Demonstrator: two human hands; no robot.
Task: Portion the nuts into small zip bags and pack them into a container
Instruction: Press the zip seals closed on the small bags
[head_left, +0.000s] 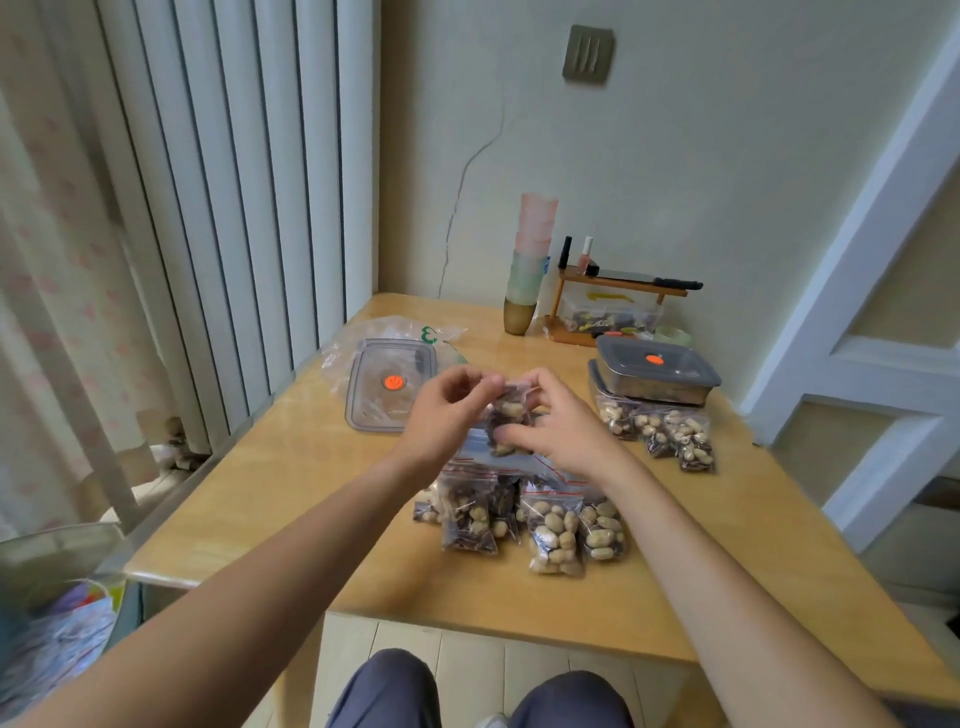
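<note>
Both hands are up over the middle of the wooden table (291, 467), working on 1 small zip bag of nuts (506, 415). The left hand (447, 415) has its fingers curled, thumb and fingertips pinching the bag's top edge from the left. The right hand (561, 431) pinches the same bag from the right, fingers bent round its top and side. The bag hangs between them, just above the table, with pale nuts and dark pieces showing through the plastic.

Right below the hands lies a cluster of filled zip bags (524, 519) with red seal strips, touching and partly overlapping one another. I can't count them exactly. Off to the right, another group of filled bags (660, 431) sits against the front of a closed metal container (657, 376) with a grey lid and an orange dot on top.

On the left, a clear lid (389, 384) with an orange dot lies flat on a crumpled clear plastic bag (363, 338). At the back by the wall stands a tall stack of pink and green cups (532, 260), beside a small wooden rack (613, 306) holding a knife (649, 280) and 2 small bottles (576, 254).
</note>
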